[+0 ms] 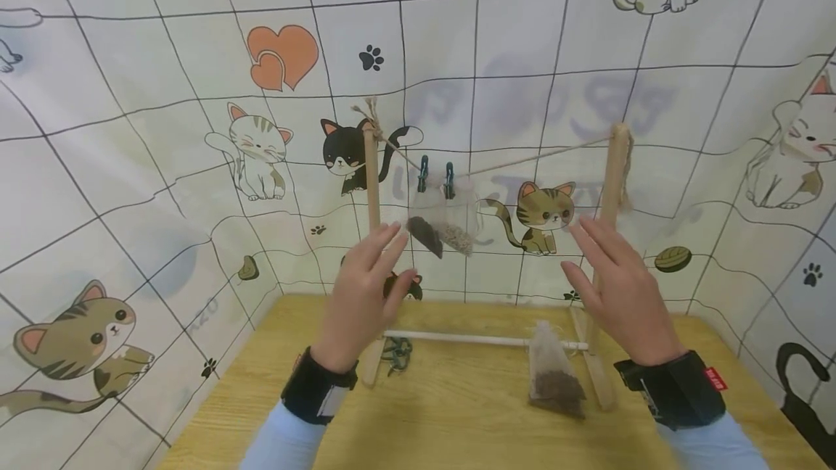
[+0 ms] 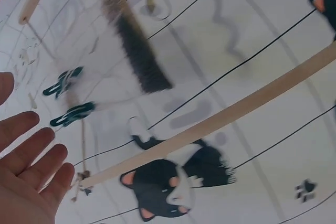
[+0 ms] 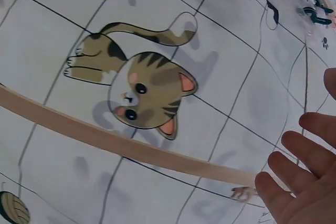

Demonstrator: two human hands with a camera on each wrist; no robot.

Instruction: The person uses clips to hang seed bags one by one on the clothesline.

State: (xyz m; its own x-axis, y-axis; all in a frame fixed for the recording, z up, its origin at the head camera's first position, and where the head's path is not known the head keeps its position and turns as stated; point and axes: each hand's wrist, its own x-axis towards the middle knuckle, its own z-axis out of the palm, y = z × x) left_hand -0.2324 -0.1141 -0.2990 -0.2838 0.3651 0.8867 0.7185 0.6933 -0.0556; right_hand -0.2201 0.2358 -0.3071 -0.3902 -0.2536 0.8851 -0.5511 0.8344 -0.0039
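My left hand (image 1: 366, 292) is raised before the left post, fingers extended and holding nothing; its fingertips overlap the edge of a hanging mesh bag with dark contents (image 1: 426, 236). Beside that bag hangs another with pale, grainy contents (image 1: 456, 238). A green clothespin (image 1: 423, 175) and a second clothespin (image 1: 448, 181) fix the bags to a sagging twine line (image 1: 542, 157). My right hand (image 1: 623, 296) is held up near the right post, its fingers likewise straight and nothing in them. In the left wrist view, the fingers (image 2: 50, 150) lie spread near the clothespins.
Two wooden posts, the left post (image 1: 371, 183) and right post (image 1: 612, 183), carry the twine. A white rod (image 1: 457, 338) joins their feet on the wooden table (image 1: 451, 426). A brown-filled mesh bag (image 1: 555, 383) lies by the right foot, several green clothespins (image 1: 396, 355) by the left.
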